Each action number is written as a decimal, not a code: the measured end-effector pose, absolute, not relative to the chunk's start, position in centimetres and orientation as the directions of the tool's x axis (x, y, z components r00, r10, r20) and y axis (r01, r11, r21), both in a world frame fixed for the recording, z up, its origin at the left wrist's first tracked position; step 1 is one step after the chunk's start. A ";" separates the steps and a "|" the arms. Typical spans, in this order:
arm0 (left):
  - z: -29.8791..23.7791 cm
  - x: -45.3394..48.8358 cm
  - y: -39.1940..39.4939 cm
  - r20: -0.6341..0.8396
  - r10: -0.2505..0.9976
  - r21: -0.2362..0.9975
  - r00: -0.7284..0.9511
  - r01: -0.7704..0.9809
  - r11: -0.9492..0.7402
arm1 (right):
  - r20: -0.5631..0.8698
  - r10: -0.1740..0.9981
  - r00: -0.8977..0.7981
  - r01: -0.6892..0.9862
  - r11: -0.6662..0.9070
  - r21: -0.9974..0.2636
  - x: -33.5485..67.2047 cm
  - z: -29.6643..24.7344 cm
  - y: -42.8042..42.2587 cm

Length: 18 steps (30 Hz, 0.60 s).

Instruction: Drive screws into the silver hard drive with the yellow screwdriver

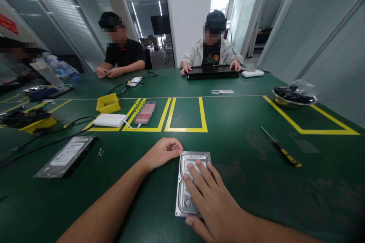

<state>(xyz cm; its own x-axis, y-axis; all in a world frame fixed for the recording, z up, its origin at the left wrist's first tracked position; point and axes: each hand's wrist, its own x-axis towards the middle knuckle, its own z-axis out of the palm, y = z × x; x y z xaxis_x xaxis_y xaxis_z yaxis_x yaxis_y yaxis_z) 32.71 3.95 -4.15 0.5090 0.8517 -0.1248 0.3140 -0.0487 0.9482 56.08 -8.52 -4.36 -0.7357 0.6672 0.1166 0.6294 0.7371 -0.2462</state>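
Both bare forearms reach in from the near edge and converge toward the middle. The left hand point(164, 152) is curled into a loose fist, knuckles up, wrist straight. The right hand point(211, 193) lies flat, palm down, its fingers point(196, 176) spread and pointing far-left, thumb tucked at the near side.

Labels on both hard drives point(190, 182) point(67, 156) are too small to read.
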 end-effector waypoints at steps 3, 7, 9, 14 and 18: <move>-4.2 32.7 4.0 -0.119 0.852 0.943 0.510 0.327 -0.065 | 0.124 0.672 -0.730 0.634 0.733 -0.246 56.0 -4.4 -8.6; -4.3 32.8 3.9 -0.093 0.854 0.938 0.511 0.332 -0.096 | 0.123 0.678 -0.725 0.638 0.728 -0.252 56.0 -4.5 -8.7; -4.4 32.8 3.8 -0.082 0.860 0.930 0.503 0.349 -0.115 | 0.110 0.681 -0.724 0.640 0.722 -0.261 56.0 -4.4 -8.7; -4.4 32.9 3.6 -0.064 0.868 0.908 0.492 0.390 -0.154 | 0.073 0.680 -0.729 0.640 0.716 -0.279 56.0 -3.9 -8.6; -4.4 32.8 3.5 -0.050 0.865 0.903 0.500 0.393 -0.175 | 0.066 0.673 -0.737 0.630 0.718 -0.295 56.2 -3.4 -8.7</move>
<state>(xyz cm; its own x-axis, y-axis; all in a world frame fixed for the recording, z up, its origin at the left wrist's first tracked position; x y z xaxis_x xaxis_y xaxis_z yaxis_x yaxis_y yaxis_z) 32.84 3.51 -4.43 0.5002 0.8645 -0.0496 0.3926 -0.1754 0.9028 56.21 -8.69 -3.37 -0.7366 0.6731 0.0658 0.6300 0.7183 -0.2952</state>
